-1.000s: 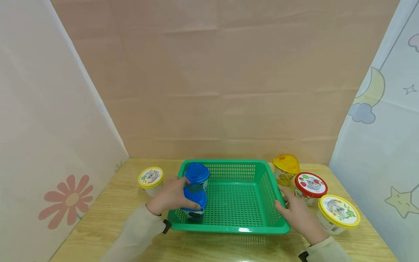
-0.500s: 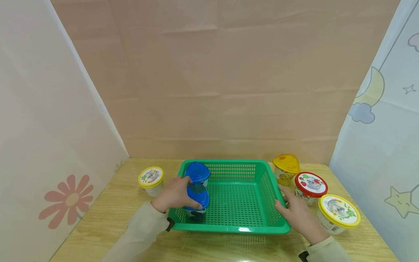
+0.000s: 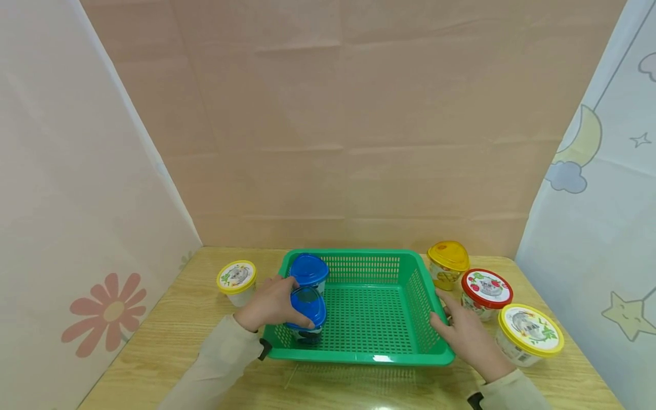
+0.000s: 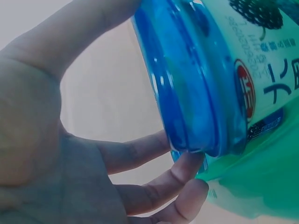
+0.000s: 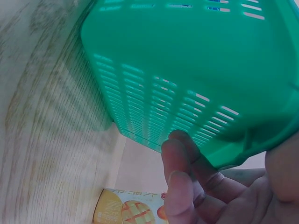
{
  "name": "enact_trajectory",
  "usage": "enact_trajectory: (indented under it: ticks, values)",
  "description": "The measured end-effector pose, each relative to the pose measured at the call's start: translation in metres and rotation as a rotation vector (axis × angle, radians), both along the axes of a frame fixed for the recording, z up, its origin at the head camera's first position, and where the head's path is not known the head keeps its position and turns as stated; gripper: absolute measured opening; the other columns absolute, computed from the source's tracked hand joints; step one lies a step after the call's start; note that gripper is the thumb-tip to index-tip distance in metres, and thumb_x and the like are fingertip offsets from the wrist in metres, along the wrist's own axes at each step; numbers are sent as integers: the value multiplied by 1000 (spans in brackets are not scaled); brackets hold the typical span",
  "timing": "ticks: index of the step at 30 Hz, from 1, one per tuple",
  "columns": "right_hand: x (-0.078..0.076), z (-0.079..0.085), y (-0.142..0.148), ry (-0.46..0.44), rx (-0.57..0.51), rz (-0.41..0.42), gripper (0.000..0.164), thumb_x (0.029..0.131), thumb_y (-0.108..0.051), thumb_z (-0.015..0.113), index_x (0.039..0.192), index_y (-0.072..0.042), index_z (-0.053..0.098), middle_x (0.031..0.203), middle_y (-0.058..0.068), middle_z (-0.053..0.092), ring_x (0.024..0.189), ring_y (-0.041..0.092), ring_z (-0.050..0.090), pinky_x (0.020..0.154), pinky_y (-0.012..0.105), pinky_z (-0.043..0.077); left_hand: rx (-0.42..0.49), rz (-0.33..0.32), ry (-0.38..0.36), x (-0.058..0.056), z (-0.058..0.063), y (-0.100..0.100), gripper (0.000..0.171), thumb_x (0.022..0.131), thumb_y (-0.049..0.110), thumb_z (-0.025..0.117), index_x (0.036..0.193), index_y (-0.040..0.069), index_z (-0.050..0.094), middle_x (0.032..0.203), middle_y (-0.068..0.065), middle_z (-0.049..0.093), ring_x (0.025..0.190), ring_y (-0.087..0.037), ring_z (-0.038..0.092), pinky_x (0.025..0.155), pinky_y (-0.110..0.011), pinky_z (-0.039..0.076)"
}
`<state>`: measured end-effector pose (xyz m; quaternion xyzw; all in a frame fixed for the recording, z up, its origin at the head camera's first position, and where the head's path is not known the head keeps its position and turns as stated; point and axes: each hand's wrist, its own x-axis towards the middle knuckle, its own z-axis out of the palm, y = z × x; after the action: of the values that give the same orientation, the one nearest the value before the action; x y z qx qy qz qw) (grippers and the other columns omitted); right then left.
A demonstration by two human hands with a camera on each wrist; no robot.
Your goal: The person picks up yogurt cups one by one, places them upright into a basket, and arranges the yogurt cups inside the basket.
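Blue-lidded tub (image 3: 310, 308) pinched by the left hand (image 3: 271, 304); right hand (image 3: 467, 337) (thumb inside) grips the basket (image 3: 359, 358).

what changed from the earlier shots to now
Only a little: the front blue-lidded tub in the green basket sits slightly further right than a second ago, the left hand holding it then as now. Nothing was newly grasped or let go. The right hand on the basket's right rim, the rear blue-lidded tub and the tubs outside look unchanged.
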<state>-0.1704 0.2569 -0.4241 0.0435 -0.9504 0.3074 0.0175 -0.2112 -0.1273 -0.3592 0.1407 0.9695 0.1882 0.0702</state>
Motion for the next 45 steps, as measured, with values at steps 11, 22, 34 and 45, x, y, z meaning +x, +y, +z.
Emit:
enact_trajectory:
  ticks: [11,22,34,45]
  values:
    - [0,-1,0,-10,8,-11,63,99,-30,57,147,6,38,106,15,70,88,23,65,78,45,56,133,34,-18,-8,-2,-13,77,75,49,84,128,-1,60,122,-19,62,106,-32,61,82,-47,55]
    - [1,1,-1,-19,-4,-6,63,100,-30,58,148,6,38,102,12,70,83,18,63,72,38,55,174,177,85,-22,-15,-58,50,93,37,69,121,-4,62,112,-20,67,99,-33,65,78,-47,55]
    - [2,1,-3,-18,-6,-11,64,100,-32,57,148,5,37,103,11,70,82,15,62,71,36,54,121,380,227,-35,-44,-108,80,88,48,69,137,-11,45,124,-40,43,105,-56,43,68,-58,49]
    - [2,1,-3,18,4,-13,63,99,-29,59,146,8,40,102,13,70,85,21,65,74,42,56,126,453,141,-50,-58,-125,110,79,64,73,145,-13,30,124,-42,37,104,-52,34,76,-58,44]
